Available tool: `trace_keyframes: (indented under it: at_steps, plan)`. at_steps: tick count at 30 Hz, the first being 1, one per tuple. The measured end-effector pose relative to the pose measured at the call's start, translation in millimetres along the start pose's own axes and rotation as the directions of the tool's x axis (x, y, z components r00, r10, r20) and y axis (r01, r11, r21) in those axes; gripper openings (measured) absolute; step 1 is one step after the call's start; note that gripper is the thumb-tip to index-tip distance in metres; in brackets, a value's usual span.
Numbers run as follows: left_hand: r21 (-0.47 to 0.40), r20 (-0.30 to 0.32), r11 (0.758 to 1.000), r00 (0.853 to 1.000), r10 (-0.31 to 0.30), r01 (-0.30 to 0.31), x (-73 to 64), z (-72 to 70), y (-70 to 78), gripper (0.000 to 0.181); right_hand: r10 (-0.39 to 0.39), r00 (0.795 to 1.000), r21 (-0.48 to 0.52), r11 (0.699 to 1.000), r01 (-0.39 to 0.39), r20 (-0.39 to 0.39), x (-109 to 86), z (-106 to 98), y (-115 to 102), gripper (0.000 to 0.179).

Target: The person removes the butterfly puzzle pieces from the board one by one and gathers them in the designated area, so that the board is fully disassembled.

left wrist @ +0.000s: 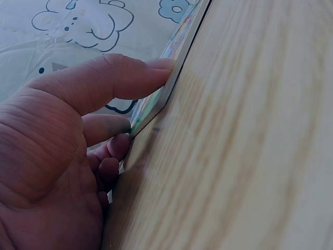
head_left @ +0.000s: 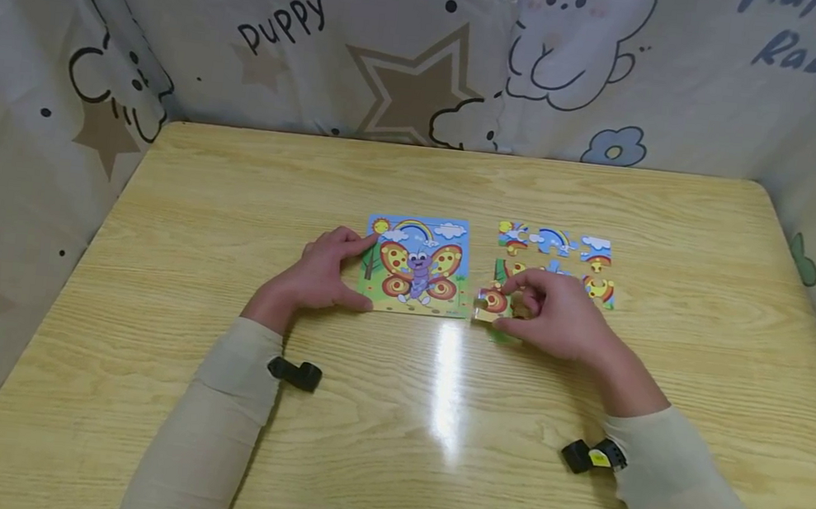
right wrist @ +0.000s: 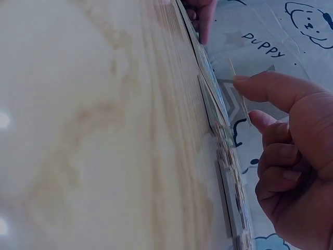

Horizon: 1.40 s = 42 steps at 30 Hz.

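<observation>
A square puzzle board (head_left: 417,268) printed with a purple butterfly, a sun and a rainbow lies flat on the table. My left hand (head_left: 318,272) holds it at its left side, thumb at the near left corner and index finger on the left edge. In the left wrist view the thumb (left wrist: 138,78) rests on the board's rim. Just right of the board, my right hand (head_left: 558,316) pinches a puzzle piece (head_left: 493,301) with part of a red and yellow wing. The right wrist view shows that piece (right wrist: 239,91) edge-on between thumb and index finger, raised off the table.
Several loose puzzle pieces (head_left: 554,241) lie in rows right of the board, some hidden under the right hand. The wooden table (head_left: 372,450) meets a patterned cloth (head_left: 246,88) at its back and sides. A black wrist camera (head_left: 294,373) sits on the left sleeve.
</observation>
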<state>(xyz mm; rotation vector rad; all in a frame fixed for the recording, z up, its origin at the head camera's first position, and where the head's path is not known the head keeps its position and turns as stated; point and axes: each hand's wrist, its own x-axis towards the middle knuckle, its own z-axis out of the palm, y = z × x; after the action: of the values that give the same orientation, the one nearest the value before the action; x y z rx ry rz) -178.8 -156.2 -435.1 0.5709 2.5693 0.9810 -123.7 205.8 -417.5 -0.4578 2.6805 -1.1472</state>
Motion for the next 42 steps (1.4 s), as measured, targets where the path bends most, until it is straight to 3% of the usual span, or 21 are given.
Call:
trace_keyframes:
  at_steps: [23, 31, 42]
  plan:
    - [-0.015, 0.001, 1.000, 1.000, 0.019, -0.019, -0.9, -0.3, 1.1, 0.104, -0.003, 0.998, 0.009, 1.000, 0.004, -0.057, -34.9, -31.3, 32.9, 0.038]
    - [-0.010, 0.003, 1.000, 1.000, 0.021, -0.020, -0.9, -0.4, 0.7, 0.104, 0.059, 0.997, 0.037, 0.998, -0.057, -0.059, -50.0, -40.5, 41.0, 0.036]
    - [-0.003, 0.003, 1.000, 1.000, 0.011, -0.011, -0.9, -0.2, 0.9, 0.104, 0.062, 0.995, 0.001, 0.998, -0.062, -0.073, -64.6, -51.8, 60.4, 0.038]
